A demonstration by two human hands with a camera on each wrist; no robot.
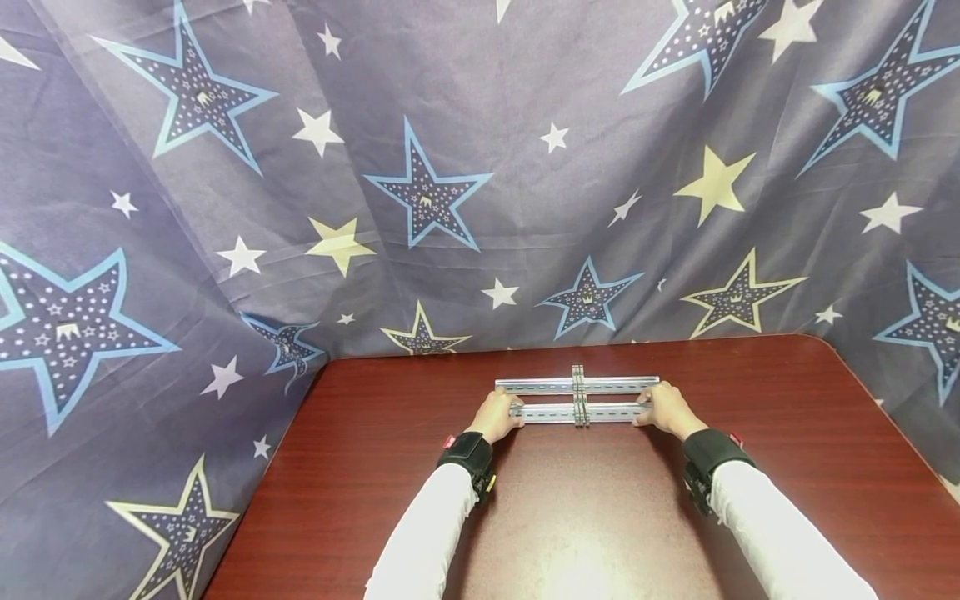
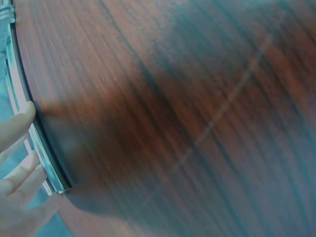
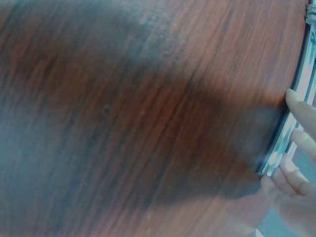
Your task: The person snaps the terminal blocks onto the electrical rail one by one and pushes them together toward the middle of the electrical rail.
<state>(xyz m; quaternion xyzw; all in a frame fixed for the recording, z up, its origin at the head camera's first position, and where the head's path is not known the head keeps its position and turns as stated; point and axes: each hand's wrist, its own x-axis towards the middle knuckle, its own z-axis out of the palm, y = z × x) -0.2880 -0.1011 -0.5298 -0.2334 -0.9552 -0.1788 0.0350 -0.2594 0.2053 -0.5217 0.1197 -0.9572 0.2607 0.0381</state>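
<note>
While both arms reach forward across the dark red table, the left hand holds the left end of the near metal rail and the right hand holds its right end, fingers curled onto it. A grip at each end likely keeps the long piece level and square. A far rail lies parallel just behind, and short cross brackets span both at mid-length, joining them like a ladder. The wrist views show fingers pressed on the rail edge, blurred. A star-print cloth hangs behind.
</note>
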